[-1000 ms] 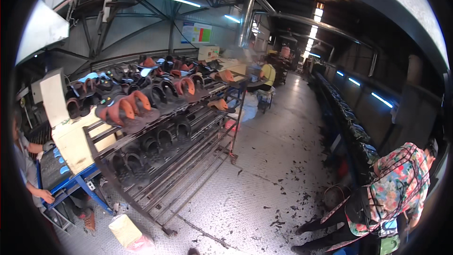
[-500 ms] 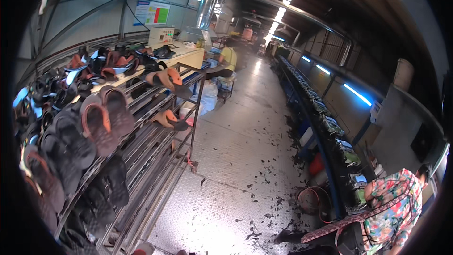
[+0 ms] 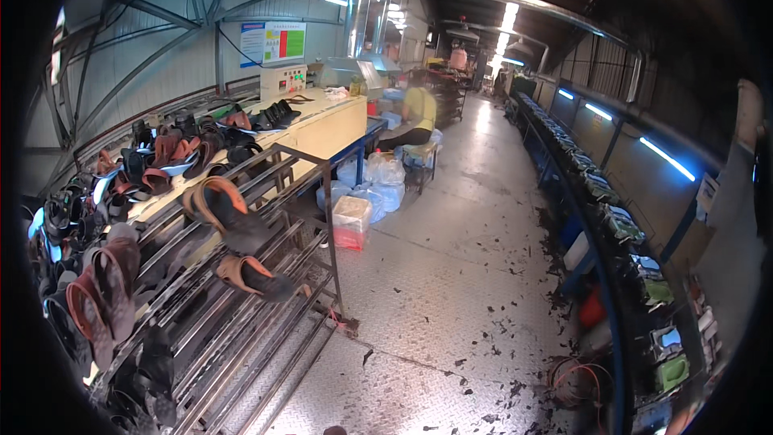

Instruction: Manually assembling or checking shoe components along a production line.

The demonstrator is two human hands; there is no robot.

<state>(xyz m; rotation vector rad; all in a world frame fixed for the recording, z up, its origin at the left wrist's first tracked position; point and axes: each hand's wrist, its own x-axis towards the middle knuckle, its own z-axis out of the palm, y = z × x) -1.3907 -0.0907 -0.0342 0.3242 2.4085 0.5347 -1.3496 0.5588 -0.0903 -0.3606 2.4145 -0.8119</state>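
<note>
Neither of my hands shows in the head view. Closest to me, at the left, stands a slanted metal rack (image 3: 266, 338) with several rails. Brown and black sandals (image 3: 105, 290) hang along its near left part, and black ones (image 3: 157, 366) hang lower down. Toward its far end, a tan-and-black sandal (image 3: 229, 213) rests on the upper rails, with a similar sandal (image 3: 254, 275) below it. More sandals in black, brown and red (image 3: 161, 157) lie heaped on the long cream bench (image 3: 326, 125) behind the rack.
A dark conveyor line (image 3: 592, 262) carrying green-and-silver shoe moulds (image 3: 672, 370) runs along the right. Dark scraps litter the metal floor (image 3: 451, 274). Bags (image 3: 382, 185) and a red-and-white box (image 3: 351, 224) stand beyond the rack. A person in yellow (image 3: 420, 105) sits farther off.
My view has shifted forward and turned right. The rack's far end and the bench now appear nearer. The person in the floral shirt at the right has almost wholly left the picture.
</note>
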